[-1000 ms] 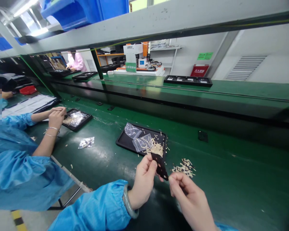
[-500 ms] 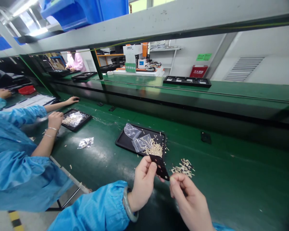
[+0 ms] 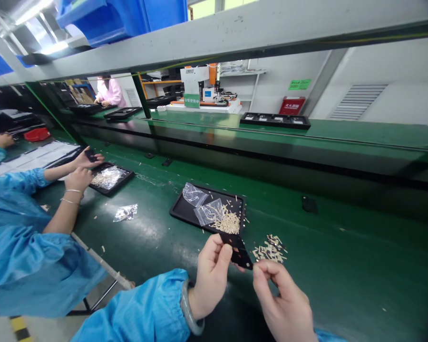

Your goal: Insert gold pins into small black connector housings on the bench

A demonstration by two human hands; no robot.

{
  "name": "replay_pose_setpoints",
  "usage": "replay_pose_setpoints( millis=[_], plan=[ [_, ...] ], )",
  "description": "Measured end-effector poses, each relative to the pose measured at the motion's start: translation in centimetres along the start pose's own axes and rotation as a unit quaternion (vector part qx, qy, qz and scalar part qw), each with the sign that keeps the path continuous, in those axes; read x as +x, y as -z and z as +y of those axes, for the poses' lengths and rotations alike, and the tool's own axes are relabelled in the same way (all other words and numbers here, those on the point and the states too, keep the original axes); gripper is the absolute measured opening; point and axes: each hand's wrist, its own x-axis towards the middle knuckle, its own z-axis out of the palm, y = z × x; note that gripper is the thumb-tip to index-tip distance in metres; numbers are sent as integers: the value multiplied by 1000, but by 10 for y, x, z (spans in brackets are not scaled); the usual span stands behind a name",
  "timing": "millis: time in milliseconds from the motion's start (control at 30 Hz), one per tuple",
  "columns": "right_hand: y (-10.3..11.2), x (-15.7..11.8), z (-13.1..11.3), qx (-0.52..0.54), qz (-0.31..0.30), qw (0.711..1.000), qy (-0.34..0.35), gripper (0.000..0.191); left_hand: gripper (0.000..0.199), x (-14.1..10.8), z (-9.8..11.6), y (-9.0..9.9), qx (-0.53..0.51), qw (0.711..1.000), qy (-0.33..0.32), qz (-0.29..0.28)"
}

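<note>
My left hand (image 3: 214, 266) grips a thin black plate (image 3: 237, 251) by its left end, thumb on top. The plate is held tilted above the bench and has small light spots along it. My right hand (image 3: 283, 297) is closed in a pinch at the plate's right corner; whatever is between those fingertips is too small to make out. Just behind the hands is a black tray (image 3: 185, 212) with small pale strips (image 3: 229, 222) and clear plastic bags (image 3: 209, 212). A loose pile of pale and dark strips (image 3: 271, 249) lies on the bench right of the tray.
At left a co-worker's hands (image 3: 79, 178) are over another black tray (image 3: 110, 191) with strips and a bag. A plastic bag (image 3: 125, 213) lies between the trays. A black plate (image 3: 309, 204) lies at right on the green bench (image 3: 360, 270). A shelf beam (image 3: 214, 35) crosses overhead.
The co-worker's far hand has drawn back from the bench to their tray, now with a dark piece in it. My hands stay at the plate, my right fingertips still at its corner.
</note>
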Motion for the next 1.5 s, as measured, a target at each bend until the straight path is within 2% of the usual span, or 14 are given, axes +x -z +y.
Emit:
replay_pose_setpoints(
  millis=[133, 333, 567, 733, 800, 867, 933, 1033, 1100, 1200, 1333, 1400, 1500],
  plan=[
    [2, 2, 0, -29, 16, 998, 60, 4, 16, 0, 2, 0, 13, 1000, -10, -1],
    [8, 9, -1, -36, -2, 988, 153, 12, 17, 0, 3, 1, 15, 1000, -3, 5],
    [13, 13, -2, -79, -10, 973, 215, 17, 18, 2, 1, 2, 10, 1000, 10, 6],
    [15, 15, -7, -156, 2, 948, 278, 15, 19, 3, 1, 2, 6, 1000, 15, 8],
    [17, 16, -9, -181, -13, 934, 307, 14, 20, 5, 1, 1, -8, 999, 33, 11],
    [20, 17, -9, -158, -65, 931, 323, 13, 22, 8, 2, 0, -38, 997, 64, 15],
    [25, 20, -7, -99, -115, 943, 297, 11, 23, 13, 3, -2, -76, 991, 105, 21],
    [33, 28, 2, -32, -119, 972, 201, 13, 26, 18, 5, -2, -120, 980, 157, 16],
    [36, 35, 8, -17, -136, 976, 171, 19, 26, 20, 4, -1, -138, 974, 180, -2],
    [35, 41, 15, -23, -195, 962, 191, 26, 25, 20, 1, 1, -145, 965, 217, -42],
    [28, 40, 20, -24, -205, 958, 199, 19, 36, 20, -6, 2, -123, 952, 268, -79],
    [25, 38, 23, 3, -190, 968, 164, 15, 49, 19, -8, 3, -132, 949, 273, -89],
    [23, 36, 24, 51, -149, 985, 69, 11, 52, 18, -10, 3, -98, 967, 203, -123]
  ],
)
